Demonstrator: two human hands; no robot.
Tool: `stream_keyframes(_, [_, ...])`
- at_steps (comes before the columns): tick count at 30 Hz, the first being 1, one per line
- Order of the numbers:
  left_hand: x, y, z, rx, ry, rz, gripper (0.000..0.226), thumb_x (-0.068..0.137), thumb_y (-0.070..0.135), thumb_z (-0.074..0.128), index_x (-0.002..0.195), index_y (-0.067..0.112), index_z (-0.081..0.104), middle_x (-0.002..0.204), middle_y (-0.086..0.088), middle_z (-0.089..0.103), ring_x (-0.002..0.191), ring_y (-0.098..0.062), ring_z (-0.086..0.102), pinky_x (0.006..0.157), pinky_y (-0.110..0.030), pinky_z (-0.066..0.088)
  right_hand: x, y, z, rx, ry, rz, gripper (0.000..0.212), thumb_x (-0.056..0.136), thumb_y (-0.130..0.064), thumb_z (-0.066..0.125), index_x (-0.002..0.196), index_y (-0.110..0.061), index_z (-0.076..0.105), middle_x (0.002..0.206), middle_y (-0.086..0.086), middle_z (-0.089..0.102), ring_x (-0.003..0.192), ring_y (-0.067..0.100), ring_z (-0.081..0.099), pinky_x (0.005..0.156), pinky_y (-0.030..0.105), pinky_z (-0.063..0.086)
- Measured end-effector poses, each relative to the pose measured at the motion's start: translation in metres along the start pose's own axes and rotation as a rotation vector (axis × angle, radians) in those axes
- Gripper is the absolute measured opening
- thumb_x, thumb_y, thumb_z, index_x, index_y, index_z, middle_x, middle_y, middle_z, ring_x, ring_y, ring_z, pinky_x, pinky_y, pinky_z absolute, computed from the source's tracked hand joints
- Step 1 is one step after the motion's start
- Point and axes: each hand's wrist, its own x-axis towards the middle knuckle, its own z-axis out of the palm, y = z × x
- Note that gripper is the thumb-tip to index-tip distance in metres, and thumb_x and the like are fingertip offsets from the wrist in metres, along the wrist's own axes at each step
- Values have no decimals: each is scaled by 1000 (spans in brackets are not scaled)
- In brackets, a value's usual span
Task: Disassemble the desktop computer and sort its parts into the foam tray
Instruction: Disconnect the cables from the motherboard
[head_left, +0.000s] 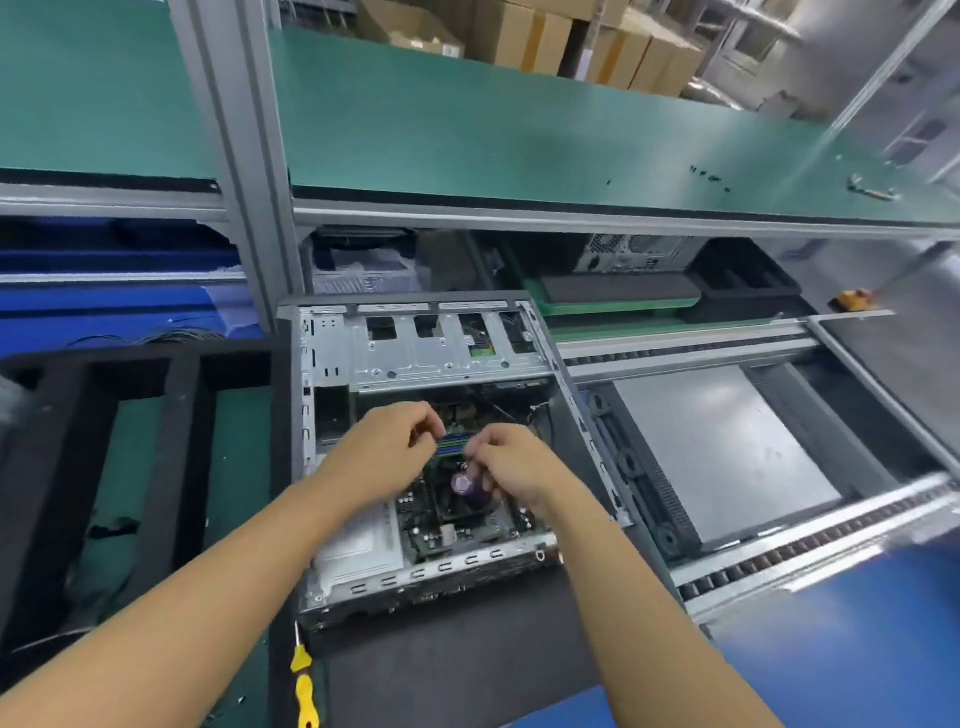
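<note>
The open desktop computer case (332, 582) lies flat on the bench in front of me, its motherboard (447, 525) exposed. Both hands are inside it, over the blue and green memory slots (453, 446). My left hand (384, 447) has its fingers curled at the left end of the slots, and my right hand (511, 462) is curled at the right end. Whether they pinch a memory stick or the slot clips is unclear. A round purple-topped part (462, 484) sits just below my right fingers. The black foam tray (182, 441) lies to the left of the case.
A yellow-handled screwdriver (304, 680) lies on the mat in front of the case. The removed grey side panel (727, 447) rests at the right between roller rails (810, 545). A green shelf (493, 130) overhangs the back; another computer case (631, 253) and foam trays sit beneath it.
</note>
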Motion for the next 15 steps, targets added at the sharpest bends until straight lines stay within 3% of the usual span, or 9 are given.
stream_keyframes(4, [23,-3,15,380,-198,-58,27,95,16,45,107,33,62,113,10,64,97,-11,59,84,-35,52,29,35,-33,-274,-60,70,21,92,5,40,94,-7,57,84,8,61,50,9,49,51,22,39])
stream_keyframes(8, [37,-4,28,642,-319,-125,23,94,25,50,111,34,61,116,7,62,102,-16,61,79,-34,51,59,57,-43,-608,-38,66,22,93,-11,51,113,-13,59,102,4,55,89,21,51,84,33,47])
stream_keyframes(10, [43,1,36,706,-337,-149,21,92,35,54,112,28,60,113,3,62,98,-20,62,75,-35,51,69,61,-41,-554,-83,109,33,95,-13,50,129,-11,49,106,7,51,91,24,50,83,35,46])
stream_keyframes(13, [51,7,49,756,-355,-157,28,91,45,56,110,25,59,110,2,63,99,-23,62,70,-35,47,78,59,-36,-430,-118,93,38,97,-14,51,134,-12,43,100,10,55,83,23,52,71,31,42])
stream_keyframes(15, [53,8,56,806,-349,-157,28,90,47,55,105,24,62,108,1,66,98,-24,63,69,-33,42,79,54,-36,-92,-66,36,32,96,-9,50,129,-8,51,93,11,61,72,19,55,62,31,45])
